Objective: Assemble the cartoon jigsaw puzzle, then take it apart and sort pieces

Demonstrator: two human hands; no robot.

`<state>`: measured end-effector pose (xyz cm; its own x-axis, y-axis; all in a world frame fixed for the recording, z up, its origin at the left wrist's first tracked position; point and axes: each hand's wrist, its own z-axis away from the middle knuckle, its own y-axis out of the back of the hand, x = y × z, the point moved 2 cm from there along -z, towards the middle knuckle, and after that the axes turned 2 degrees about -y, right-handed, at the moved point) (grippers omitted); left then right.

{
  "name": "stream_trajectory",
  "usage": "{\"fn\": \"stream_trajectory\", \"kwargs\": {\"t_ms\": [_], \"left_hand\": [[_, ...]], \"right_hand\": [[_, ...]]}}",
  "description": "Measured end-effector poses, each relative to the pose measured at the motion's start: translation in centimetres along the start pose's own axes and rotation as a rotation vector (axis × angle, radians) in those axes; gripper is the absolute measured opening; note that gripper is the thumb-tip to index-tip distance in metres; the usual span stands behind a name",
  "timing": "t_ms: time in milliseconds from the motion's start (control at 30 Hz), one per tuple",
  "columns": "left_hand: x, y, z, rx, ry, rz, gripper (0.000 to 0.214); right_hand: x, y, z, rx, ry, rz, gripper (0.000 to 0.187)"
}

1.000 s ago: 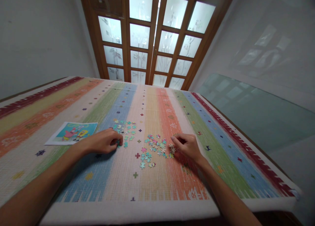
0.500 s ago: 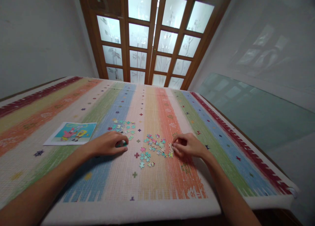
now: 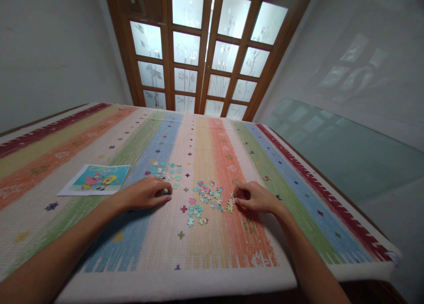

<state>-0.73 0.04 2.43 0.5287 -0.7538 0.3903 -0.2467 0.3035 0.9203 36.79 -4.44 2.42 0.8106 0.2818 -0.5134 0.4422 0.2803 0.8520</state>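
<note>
My left hand (image 3: 151,192) rests on the cloth with its fingers curled. A bit of a teal puzzle piece (image 3: 162,192) shows between thumb and fingers; the rest is hidden. Just beyond that hand lies a loose group of teal puzzle pieces (image 3: 170,169). My right hand (image 3: 254,196) is pinched closed at the right edge of a second group of mixed puzzle pieces (image 3: 212,196). Its fingertips are beside a few pale and yellow pieces (image 3: 230,203), and what they grip is too small to make out. Nearer me are more teal pieces (image 3: 194,210).
A printed picture sheet (image 3: 96,179) with a pink starfish and a yellow sponge figure lies left of my left hand. Striped cloth (image 3: 162,246) covers the table. A glass panel (image 3: 344,140) stands along the right wall, and paned wooden doors (image 3: 202,52) are at the back.
My right hand has shifted slightly right, its fingertips a little away from the pieces. Less teal shows in my left hand, which has barely moved.
</note>
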Motion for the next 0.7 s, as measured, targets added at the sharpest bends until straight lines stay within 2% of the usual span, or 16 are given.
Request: {"fn": "stream_trajectory", "kwargs": {"t_ms": [100, 267, 533, 700], "left_hand": [[0.1, 0.1, 0.0, 0.001, 0.004, -0.013, 0.029], [0.7, 0.3, -0.2, 0.005, 0.001, -0.016, 0.030], [1.0, -0.2, -0.3, 0.096, -0.058, -0.008, 0.032], [2.0, -1.2, -0.4, 0.145, -0.126, 0.002, 0.031]], "right_hand": [[-0.2, 0.0, 0.0, -0.003, 0.029, -0.041, 0.012], [-0.4, -0.5, -0.1, -0.078, 0.067, -0.066, 0.022], [-0.2, -0.8, -0.2, -0.082, 0.025, -0.077, 0.013], [-0.4, -1.0, -0.3, -0.055, 0.058, -0.078, 0.013]]}}
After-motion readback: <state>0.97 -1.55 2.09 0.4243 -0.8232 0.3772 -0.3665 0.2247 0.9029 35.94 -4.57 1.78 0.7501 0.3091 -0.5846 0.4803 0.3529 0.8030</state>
